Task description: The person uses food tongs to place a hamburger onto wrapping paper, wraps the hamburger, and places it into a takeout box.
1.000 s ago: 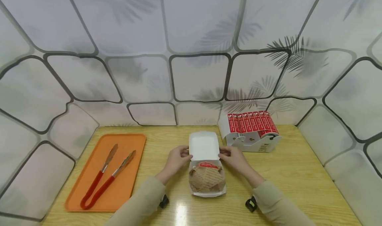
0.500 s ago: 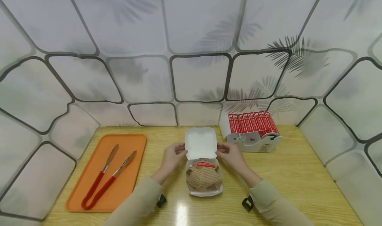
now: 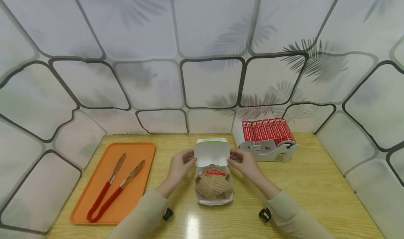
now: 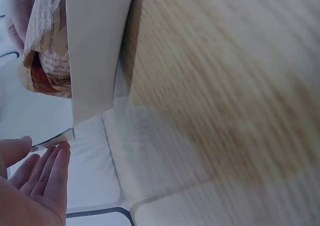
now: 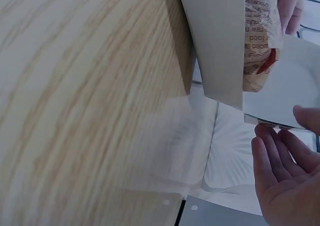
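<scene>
A white cardboard burger box (image 3: 215, 203) stands unfolded on the table, its lid (image 3: 210, 155) tilted up at the far side. In its base sits a burger wrapped in brown printed paper (image 3: 213, 186) with a red label facing the lid. My left hand (image 3: 180, 167) pinches the lid's left edge; the left wrist view shows thumb above and fingers (image 4: 56, 173) beneath the thin card. At the lid's right edge, my right hand (image 3: 247, 167) pinches likewise, its fingers (image 5: 277, 153) under the card in the right wrist view. The burger's underside is hidden.
To the left lies an orange tray (image 3: 130, 197) bearing red-handled tongs (image 3: 102, 197) with metal ends. A white holder (image 3: 263, 155) packed with red-and-white cartons (image 3: 268, 129) stands behind my right hand. A patterned wall (image 3: 208, 83) closes off the table's back edge.
The box has shifted slightly left with both hands. Its lid has swung up from leaning back, and its front flap now shows at the top. Tray and holder stay put.
</scene>
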`<state>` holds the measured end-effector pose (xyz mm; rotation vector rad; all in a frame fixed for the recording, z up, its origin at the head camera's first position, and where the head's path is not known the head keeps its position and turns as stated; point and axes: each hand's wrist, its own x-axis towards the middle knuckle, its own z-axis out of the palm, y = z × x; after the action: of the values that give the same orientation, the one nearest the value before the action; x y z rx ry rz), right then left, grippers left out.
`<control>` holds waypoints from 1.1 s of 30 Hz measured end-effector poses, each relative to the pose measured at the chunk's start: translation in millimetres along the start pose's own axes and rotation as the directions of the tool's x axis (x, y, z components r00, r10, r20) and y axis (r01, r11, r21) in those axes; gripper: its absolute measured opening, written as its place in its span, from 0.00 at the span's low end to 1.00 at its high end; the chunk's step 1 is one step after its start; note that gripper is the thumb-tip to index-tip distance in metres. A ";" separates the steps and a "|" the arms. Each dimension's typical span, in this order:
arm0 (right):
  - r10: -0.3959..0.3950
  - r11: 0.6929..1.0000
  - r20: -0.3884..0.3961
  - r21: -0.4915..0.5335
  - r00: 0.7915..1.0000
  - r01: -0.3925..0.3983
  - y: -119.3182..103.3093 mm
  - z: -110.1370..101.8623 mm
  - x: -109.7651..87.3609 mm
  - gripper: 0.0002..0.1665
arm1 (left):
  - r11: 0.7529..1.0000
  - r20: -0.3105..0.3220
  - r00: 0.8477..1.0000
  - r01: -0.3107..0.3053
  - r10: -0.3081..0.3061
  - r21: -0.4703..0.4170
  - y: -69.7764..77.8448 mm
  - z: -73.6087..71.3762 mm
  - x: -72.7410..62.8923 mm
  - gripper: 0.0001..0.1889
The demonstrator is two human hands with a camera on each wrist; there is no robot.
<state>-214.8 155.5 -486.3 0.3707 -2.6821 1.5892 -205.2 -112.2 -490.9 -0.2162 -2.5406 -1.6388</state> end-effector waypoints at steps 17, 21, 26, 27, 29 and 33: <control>-0.095 0.990 0.186 -0.086 0.978 0.113 -5.1 -17.1 -27.5 0.30 | 0.998 0.121 0.991 -0.064 0.065 -0.010 13.6 -12.2 -31.5 0.25; -0.127 0.986 0.164 -0.090 0.978 0.143 -9.3 -16.1 -33.6 0.26 | 0.996 0.136 0.989 -0.053 0.063 -0.077 14.5 -13.2 -38.4 0.24; -0.127 0.984 0.162 -0.107 0.979 0.145 -12.0 -16.3 -41.3 0.26 | 0.993 0.151 0.986 -0.056 0.071 -0.101 14.0 -12.9 -46.4 0.21; -0.125 0.984 0.164 -0.107 0.979 0.144 -12.3 -16.5 -42.9 0.26 | 0.993 0.157 0.985 -0.060 0.075 -0.100 14.2 -12.9 -48.1 0.22; -0.138 0.982 0.172 -0.107 0.975 0.158 -12.2 -17.1 -45.8 0.27 | 0.992 0.174 0.981 -0.068 0.085 -0.105 14.2 -12.8 -50.9 0.23; -0.174 0.972 0.188 -0.122 0.967 0.199 -10.0 -17.0 -50.9 0.28 | 0.991 0.196 0.974 -0.092 0.110 -0.100 13.0 -12.8 -56.8 0.26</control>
<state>-165.2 175.8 -475.5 0.7697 -2.7640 1.3670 -146.7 -122.0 -483.6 -0.5374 -2.5482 -1.7765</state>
